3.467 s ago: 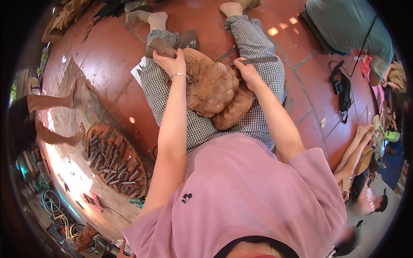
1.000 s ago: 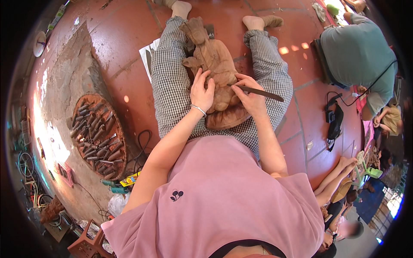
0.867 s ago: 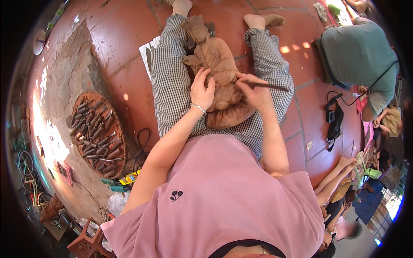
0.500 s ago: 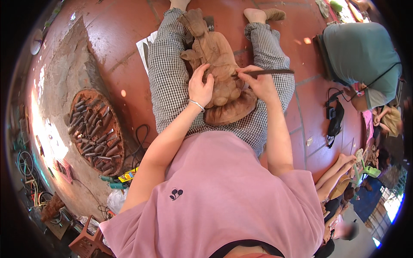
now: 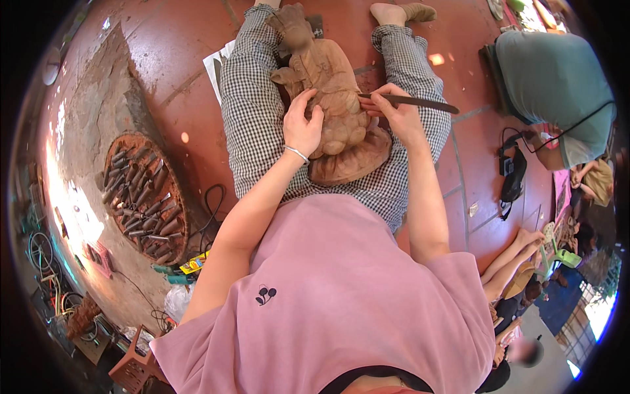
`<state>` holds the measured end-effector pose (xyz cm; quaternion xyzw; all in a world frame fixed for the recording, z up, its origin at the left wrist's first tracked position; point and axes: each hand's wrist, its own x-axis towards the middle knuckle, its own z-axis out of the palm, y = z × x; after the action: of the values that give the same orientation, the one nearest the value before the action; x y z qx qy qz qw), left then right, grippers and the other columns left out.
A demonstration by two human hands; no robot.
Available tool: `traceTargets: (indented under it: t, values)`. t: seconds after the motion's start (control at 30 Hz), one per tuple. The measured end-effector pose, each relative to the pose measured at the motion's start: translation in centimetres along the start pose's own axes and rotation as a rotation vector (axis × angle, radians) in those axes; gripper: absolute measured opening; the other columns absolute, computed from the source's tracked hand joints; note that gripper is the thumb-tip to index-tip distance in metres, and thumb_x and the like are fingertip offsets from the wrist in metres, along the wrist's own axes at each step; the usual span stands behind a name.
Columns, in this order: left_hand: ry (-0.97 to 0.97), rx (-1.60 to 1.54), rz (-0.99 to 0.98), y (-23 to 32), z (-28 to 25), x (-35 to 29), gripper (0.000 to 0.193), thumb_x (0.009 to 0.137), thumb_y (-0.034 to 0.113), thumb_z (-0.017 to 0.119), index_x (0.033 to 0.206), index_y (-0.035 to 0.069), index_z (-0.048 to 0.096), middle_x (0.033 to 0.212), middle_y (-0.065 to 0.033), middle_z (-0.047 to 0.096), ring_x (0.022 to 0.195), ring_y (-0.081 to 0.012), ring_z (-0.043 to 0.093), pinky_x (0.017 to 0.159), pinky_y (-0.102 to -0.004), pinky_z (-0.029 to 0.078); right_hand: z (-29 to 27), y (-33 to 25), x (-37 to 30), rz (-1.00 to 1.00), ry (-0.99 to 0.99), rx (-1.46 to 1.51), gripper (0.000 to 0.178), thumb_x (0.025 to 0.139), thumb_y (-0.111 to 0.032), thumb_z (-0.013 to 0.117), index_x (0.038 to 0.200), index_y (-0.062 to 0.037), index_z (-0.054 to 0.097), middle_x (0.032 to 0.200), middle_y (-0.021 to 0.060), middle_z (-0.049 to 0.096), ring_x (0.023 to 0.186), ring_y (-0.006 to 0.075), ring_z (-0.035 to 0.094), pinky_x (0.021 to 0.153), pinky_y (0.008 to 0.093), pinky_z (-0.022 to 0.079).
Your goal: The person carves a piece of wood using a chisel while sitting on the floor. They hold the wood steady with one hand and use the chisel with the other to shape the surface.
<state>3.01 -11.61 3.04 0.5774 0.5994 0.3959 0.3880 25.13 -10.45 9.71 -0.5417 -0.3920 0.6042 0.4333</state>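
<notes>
A carved brown wooden figure [image 5: 338, 69] lies between my checkered trouser legs, its rounded base [image 5: 351, 163] toward my lap. My left hand [image 5: 302, 125] rests against the figure's left side, thumb apart from the fingers; part of the fingertips is hard to make out against the wood. In my right hand [image 5: 397, 113] is a long, thin dark file [image 5: 426, 102], pinched between thumb and fingers. Its inner end meets the figure's right side, while the other end sticks out to the right over my thigh.
On the left, a round rusty tray [image 5: 186, 230] holds several wooden-handled carving tools [image 5: 141, 187]. A black cable [image 5: 211, 197] loops beside it. At right, a person in a green shirt [image 5: 551, 85] bends over, near a black bag [image 5: 514, 174] on the red tiles. More people sit at lower right.
The file has swung so that its outer end points lower and reaches farther right. My right hand has shifted slightly up, and the figure appears a little higher in the picture.
</notes>
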Motion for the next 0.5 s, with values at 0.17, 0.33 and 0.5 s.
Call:
traceTargets:
  t: [0.17, 0.33, 0.5]
  values:
    - [0.0, 0.029, 0.037, -0.1, 0.0, -0.1, 0.04, 0.09, 0.015, 0.059, 0.127, 0.0, 0.062, 0.135, -0.0214, 0.061, 0.124, -0.0377, 0.059, 0.105, -0.0415, 0.047, -0.5, 0.0, 0.2, -0.145, -0.109, -0.48, 0.018, 0.1, -0.018, 0.066, 0.102, -0.0002, 0.066, 0.102, 0.0117, 0.073, 0.095, 0.0185, 0.073, 0.08, 0.0304, 0.061]
    - [-0.01, 0.001, -0.005, 0.2, 0.0, 0.0, 0.04, 0.09, 0.015, 0.06, 0.127, 0.0, 0.062, 0.134, -0.0209, 0.061, 0.123, -0.0369, 0.06, 0.103, -0.0411, 0.048, -1.1, 0.2, 0.2, -0.026, -0.075, -0.22, 0.02, 0.099, -0.02, 0.067, 0.103, -0.0005, 0.067, 0.099, 0.0088, 0.073, 0.096, 0.017, 0.072, 0.08, 0.0293, 0.06]
    - [-0.001, 0.014, 0.026, -0.1, 0.0, 0.0, 0.039, 0.09, 0.014, 0.06, 0.127, 0.0, 0.062, 0.135, -0.0205, 0.061, 0.122, -0.0361, 0.06, 0.103, -0.0402, 0.049, -0.6, -1.2, 0.2, -0.048, -0.157, -0.436, 0.022, 0.096, -0.02, 0.071, 0.104, 0.0007, 0.074, 0.097, 0.0081, 0.074, 0.09, 0.0153, 0.071, 0.079, 0.0273, 0.058]
